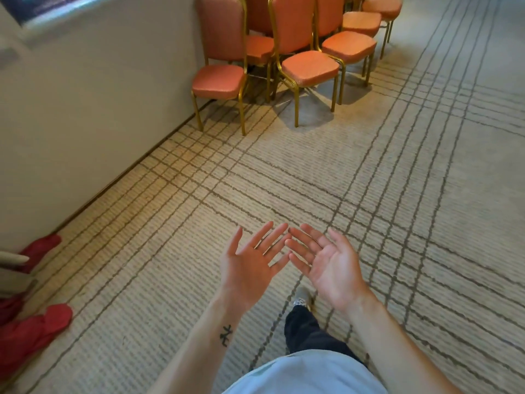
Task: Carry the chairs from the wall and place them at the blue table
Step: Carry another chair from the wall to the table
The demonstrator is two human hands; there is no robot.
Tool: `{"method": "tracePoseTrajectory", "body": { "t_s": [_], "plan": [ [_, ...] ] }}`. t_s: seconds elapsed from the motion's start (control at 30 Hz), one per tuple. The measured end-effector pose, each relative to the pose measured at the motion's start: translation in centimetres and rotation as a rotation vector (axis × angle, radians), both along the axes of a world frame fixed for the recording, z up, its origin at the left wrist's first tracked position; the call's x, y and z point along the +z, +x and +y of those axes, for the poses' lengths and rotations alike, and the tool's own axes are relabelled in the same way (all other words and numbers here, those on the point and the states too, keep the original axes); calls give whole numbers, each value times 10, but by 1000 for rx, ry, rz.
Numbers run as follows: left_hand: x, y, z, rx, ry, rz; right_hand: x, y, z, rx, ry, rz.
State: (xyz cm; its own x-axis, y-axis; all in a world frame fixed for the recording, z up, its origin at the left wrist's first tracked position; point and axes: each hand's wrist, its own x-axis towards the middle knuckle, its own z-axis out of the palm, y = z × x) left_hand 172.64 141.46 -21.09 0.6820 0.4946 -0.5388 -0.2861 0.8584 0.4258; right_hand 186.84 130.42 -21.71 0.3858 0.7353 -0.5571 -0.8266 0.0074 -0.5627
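- Well, the carpet point(426, 194) is the biggest thing. It is pale with dark lines that cross each other, and it fills most of what I see.
- The wall point(85, 109) is next. It is plain and light, and it runs along my left side up to the far end.
- The chairs point(309, 66) stand in a bunch on the carpet at the far end, close to the wall. They have orange-pink seats and backs and gold legs. They are well apart from my hands, and all stand upright on their legs.
- The leftmost chair point(218, 81) stands just beside the wall, with its seat facing me. The others are behind it and to its right, packed close together.
- Some red cloth point(37, 328) lies low on my left, near the bottom of the wall. I cannot tell what it is.
- My light blue shirt point(306, 373) shows at the bottom.
- My dark trouser leg point(306, 331) is stepping forward under my arms.
- My left hand point(250, 265) is out in front of me, palm up, fingers straight and spread wide. It holds nothing.
- My right hand point(332, 265) is just beside it, palm up too, fingers loose and wide. It holds nothing. The fingertips of both hands nearly meet.
- My shoe point(303, 297) peeks out between my wrists.
- A small dark tattoo point(226, 335) sits on my left forearm.
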Motion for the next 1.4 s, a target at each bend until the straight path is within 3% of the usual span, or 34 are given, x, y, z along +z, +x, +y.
{"method": "tracePoseTrajectory", "body": {
  "t_s": [0.43,1.03,1.4],
  "plan": [
    [7,100,186,177,-32,36,-3,123,213,266,47,-20],
    [-3,186,512,96,-53,-87,13,200,520,135,-7,-67],
    [-14,310,648,68,-19,-22,-10,323,655,103,-9,-38]
  ]
}}
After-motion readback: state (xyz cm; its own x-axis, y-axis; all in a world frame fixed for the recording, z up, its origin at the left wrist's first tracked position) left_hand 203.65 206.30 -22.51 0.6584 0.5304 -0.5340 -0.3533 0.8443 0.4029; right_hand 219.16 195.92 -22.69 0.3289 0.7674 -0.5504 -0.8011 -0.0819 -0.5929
